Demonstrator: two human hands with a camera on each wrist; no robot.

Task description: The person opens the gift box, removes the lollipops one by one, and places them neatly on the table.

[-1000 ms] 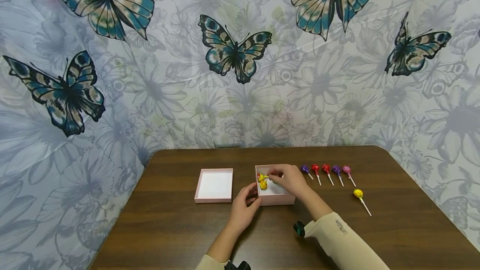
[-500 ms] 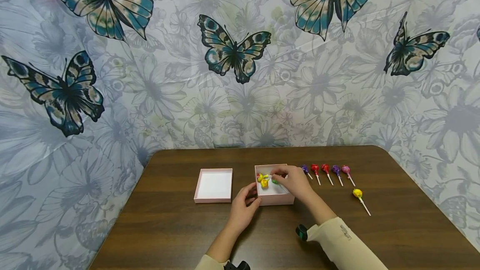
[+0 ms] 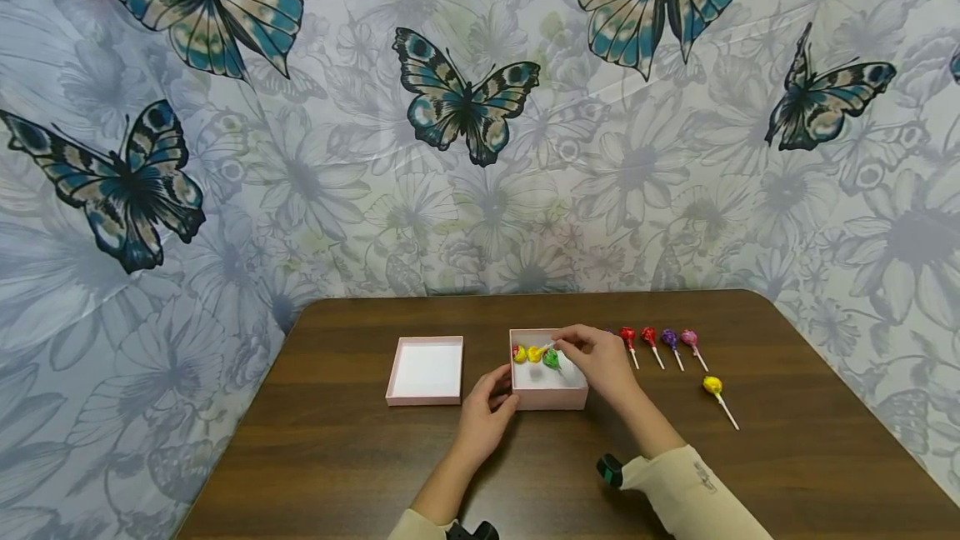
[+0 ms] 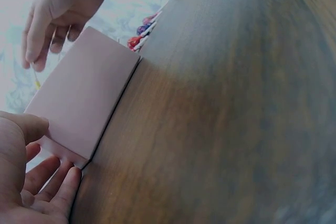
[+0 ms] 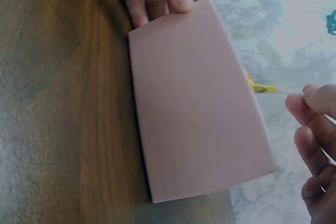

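Head view: pink box (image 3: 549, 400) is sitting on the brown table (image 3: 337, 457), its white inside facing up. Left hand (image 3: 486, 411) is gripping the box's near left corner. Right hand (image 3: 596, 357) is reaching in over the right side, pinching the stick of a yellow lollipop (image 3: 535, 354); the wrapped head is showing within the box outline. A green lollipop (image 3: 551, 359) and a yellow-and-red candy (image 3: 519, 354) are lying inside, one on either side of it. Only this view is showing the interior, and only this one the shallow tray (image 3: 425, 369), resting left of the box.

Right wrist view: mostly the box's outer front wall, hiding what is inside. It is giving the pinch more clearly: thumb and forefinger are closing on the white stick (image 5: 287, 91), yellow wrapper pointing toward the box. Left thumb is pressing the front wall, fingers bending round the side.

Left wrist view: the same corner grip close up, with the right hand hanging above the box; just a speck of yellow is showing below its fingertips, so the pinch cannot be judged from here.

Right of the box, head view: two red lollipops (image 3: 627, 334), a purple lollipop (image 3: 670, 338) and a pink lollipop (image 3: 689, 337) are lying in a row, a lone yellow lollipop (image 3: 712, 385) nearer the person. Another purple head is partly hiding behind the right hand.
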